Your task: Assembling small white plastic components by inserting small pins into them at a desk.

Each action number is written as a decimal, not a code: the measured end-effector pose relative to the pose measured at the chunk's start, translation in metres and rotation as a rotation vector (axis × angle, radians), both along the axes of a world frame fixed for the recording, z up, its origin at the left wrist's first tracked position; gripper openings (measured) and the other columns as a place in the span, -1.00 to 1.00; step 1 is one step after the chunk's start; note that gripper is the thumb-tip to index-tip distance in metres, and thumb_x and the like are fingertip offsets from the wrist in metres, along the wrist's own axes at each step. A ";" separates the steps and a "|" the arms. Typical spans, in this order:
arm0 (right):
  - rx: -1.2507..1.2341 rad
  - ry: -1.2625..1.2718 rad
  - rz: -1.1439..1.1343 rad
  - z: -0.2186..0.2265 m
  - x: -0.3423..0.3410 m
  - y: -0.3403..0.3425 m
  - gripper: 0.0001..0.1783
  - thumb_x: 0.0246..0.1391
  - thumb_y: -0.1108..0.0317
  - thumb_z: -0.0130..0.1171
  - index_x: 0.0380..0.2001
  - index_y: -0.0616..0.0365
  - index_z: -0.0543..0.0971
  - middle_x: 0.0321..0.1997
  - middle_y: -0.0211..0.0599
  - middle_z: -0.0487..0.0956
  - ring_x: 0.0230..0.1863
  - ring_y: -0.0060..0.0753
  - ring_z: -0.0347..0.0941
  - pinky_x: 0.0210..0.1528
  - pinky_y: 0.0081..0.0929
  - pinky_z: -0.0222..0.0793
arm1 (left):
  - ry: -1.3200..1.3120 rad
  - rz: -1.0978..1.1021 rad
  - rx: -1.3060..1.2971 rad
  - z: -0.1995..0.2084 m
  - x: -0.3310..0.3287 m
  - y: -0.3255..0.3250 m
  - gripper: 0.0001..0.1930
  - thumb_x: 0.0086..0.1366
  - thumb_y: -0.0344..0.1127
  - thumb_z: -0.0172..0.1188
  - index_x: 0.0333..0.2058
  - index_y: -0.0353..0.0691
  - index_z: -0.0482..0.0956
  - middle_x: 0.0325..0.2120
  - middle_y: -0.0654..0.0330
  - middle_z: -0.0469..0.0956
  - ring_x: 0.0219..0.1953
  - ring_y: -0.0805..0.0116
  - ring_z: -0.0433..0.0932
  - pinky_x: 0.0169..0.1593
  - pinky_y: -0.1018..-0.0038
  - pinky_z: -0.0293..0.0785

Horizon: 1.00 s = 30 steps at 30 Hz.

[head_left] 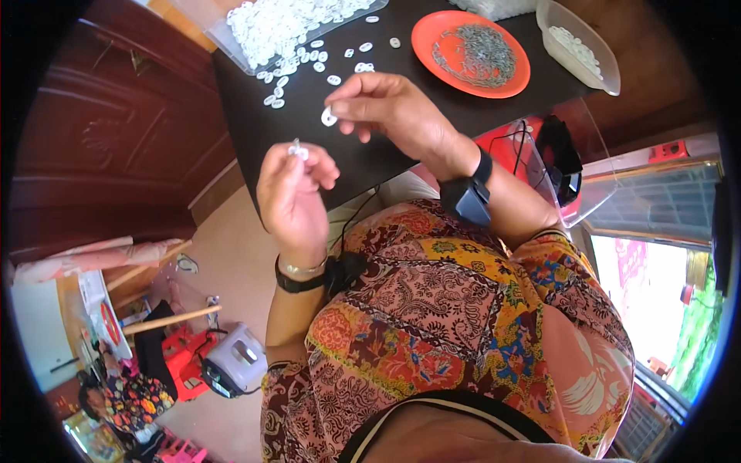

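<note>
Over the dark worktop (455, 112), the left hand (296, 193) pinches a small white plastic piece (301, 153), apparently with a silvery metal bit, though too tiny to be certain. Just beside it, the right hand (378, 104) pinches a white oval plastic tag (329, 116). Similar loose white ovals (319, 55) lie beyond.

Raises the bare left forearm (290, 320) steeply through lower centre, holding the bare left grip (292, 202) left of centre, pinched at the fingertips. Slants the bare right forearm (519, 199) from right of centre, pointing the bare right grip (390, 112) leftward at upper centre, likewise pinched.
</note>
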State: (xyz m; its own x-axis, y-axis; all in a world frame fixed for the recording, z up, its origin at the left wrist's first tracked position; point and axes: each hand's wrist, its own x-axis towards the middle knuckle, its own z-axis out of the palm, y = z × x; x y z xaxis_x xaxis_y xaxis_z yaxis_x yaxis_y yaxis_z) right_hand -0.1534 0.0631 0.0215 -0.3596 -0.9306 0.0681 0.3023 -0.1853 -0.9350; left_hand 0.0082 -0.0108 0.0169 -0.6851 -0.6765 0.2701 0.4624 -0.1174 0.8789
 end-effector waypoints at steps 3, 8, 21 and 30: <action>-0.037 -0.008 -0.004 -0.007 0.010 0.004 -0.88 0.08 0.39 0.18 -0.30 0.16 0.58 -0.45 -0.52 0.54 -0.45 -0.72 0.42 -0.43 -0.72 0.29 | 0.055 -0.073 0.039 -0.004 -0.013 -0.001 -0.79 0.33 -0.30 -0.15 -0.40 -0.32 0.36 -0.48 0.02 0.49 -0.46 0.36 0.44 -0.37 0.53 0.31; -0.079 -0.039 0.013 -0.017 0.003 0.009 -0.84 0.02 0.41 0.22 -0.31 0.22 0.58 -0.46 -0.45 0.57 -0.45 -0.70 0.45 -0.45 -0.72 0.31 | 0.065 -0.053 0.056 -0.007 -0.019 0.001 -0.80 0.32 -0.30 -0.13 -0.40 -0.30 0.36 -0.47 0.02 0.50 -0.47 0.35 0.44 -0.37 0.53 0.31; -0.048 -0.291 0.084 -0.020 -0.012 0.022 -0.80 0.05 0.42 0.19 -0.24 0.27 0.55 -0.36 -0.22 0.62 -0.41 -0.60 0.52 -0.44 -0.72 0.36 | -0.285 0.183 -0.202 0.004 -0.018 0.017 -0.84 0.28 -0.35 -0.02 -0.44 -0.31 0.43 -0.59 0.27 0.40 -0.56 0.58 0.32 -0.46 0.64 0.20; -0.094 -0.125 -0.001 -0.014 -0.006 0.028 -0.80 0.05 0.43 0.20 -0.23 0.24 0.58 -0.38 -0.38 0.61 -0.42 -0.68 0.49 -0.39 -0.76 0.33 | -0.391 0.189 -0.269 0.000 -0.022 0.024 -0.84 0.27 -0.36 -0.02 -0.46 -0.29 0.43 -0.61 0.32 0.37 -0.58 0.63 0.25 -0.49 0.66 0.11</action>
State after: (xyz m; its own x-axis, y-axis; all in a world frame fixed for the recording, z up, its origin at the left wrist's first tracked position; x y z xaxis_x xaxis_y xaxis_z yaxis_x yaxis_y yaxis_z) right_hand -0.1597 0.0915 0.0071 -0.3713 -0.9220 0.1097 0.4153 -0.2706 -0.8685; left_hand -0.0139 0.0134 0.0165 -0.6424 -0.7399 0.1997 0.0840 0.1910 0.9780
